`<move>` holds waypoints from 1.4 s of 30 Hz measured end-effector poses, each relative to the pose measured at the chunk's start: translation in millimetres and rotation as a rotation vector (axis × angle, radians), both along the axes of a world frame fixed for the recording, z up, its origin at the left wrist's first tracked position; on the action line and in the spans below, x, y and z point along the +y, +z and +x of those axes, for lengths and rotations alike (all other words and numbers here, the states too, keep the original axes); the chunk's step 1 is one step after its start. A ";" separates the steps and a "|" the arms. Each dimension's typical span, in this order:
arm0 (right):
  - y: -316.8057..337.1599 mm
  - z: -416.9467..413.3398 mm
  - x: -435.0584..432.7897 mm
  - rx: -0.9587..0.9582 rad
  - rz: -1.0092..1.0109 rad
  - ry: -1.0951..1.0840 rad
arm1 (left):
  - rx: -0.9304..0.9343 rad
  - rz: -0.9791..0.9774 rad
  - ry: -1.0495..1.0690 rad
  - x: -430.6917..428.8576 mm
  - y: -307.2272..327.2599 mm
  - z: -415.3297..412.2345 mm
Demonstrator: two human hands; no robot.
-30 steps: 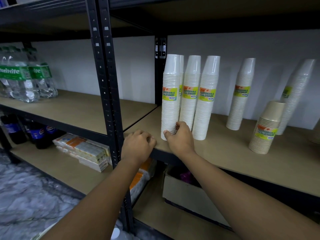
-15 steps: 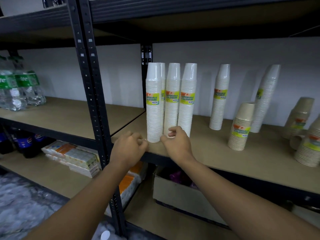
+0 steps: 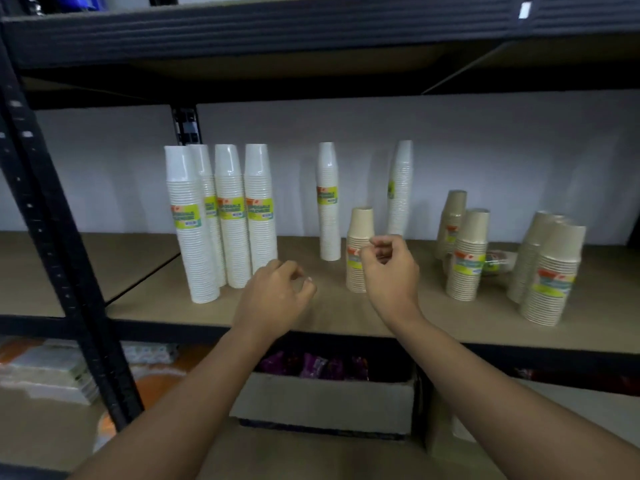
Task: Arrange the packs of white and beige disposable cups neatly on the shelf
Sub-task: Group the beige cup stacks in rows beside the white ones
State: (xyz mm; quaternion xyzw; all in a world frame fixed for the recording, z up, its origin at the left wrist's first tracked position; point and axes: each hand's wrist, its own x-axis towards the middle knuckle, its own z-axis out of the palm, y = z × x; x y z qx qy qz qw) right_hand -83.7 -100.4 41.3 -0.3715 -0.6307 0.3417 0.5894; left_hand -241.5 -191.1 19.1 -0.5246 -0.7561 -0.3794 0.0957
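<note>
We see the left hand (image 3: 273,299) hovering over the front edge of the shelf (image 3: 332,317), its fingers (image 3: 294,271) loosely curled and holding nothing. The right hand (image 3: 391,275) is raised beside it with fingers (image 3: 381,242) drawn in and the thumb tip near the forefinger. It overlaps a short beige pack (image 3: 358,237) mid-shelf, and we cannot tell whether it pinches the wrap or merely sits in front of it.

Towards the shelf's left end, a cluster of four white packs (image 3: 230,216) stands upright and touching. Each has a yellow-green label with an orange top, and through the blur we can just make out "DISPOSABLE TABLEWARE". Near the back edge, a lone white pack (image 3: 328,202) stands upright and another white pack (image 3: 400,188) leans slightly, both with the same label.

Towards the right end stand four more beige packs (image 3: 467,254), two nearer the middle and two close together at the front. Their label writing is too blurred to read.

Under the shelf sits a cardboard box (image 3: 329,400) of purple packets (image 3: 311,365).
</note>
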 end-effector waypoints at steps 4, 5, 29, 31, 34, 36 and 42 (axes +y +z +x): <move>1.6 25.3 40.4 0.023 -0.072 -0.107 | -0.018 -0.061 -0.013 27.5 -5.8 17.1; 0.0 27.0 50.5 0.009 -0.104 -0.100 | -0.021 -0.077 -0.015 33.5 -7.7 18.7; -33.4 -27.9 213.8 -0.274 -0.188 -0.229 | 0.051 -0.198 -0.057 106.1 -34.6 -8.6; -32.3 -25.5 215.8 -0.283 -0.183 -0.228 | 0.061 -0.196 -0.047 106.1 -35.0 -7.5; -31.0 -21.3 211.1 -0.293 -0.180 -0.233 | 0.071 -0.202 -0.043 105.2 -34.1 -5.4; -32.2 -18.9 203.6 -0.299 -0.165 -0.238 | 0.064 -0.215 -0.041 103.2 -33.1 -3.9; -38.5 -9.8 167.7 -0.368 -0.120 -0.244 | 0.040 -0.203 -0.035 87.4 -30.0 3.7</move>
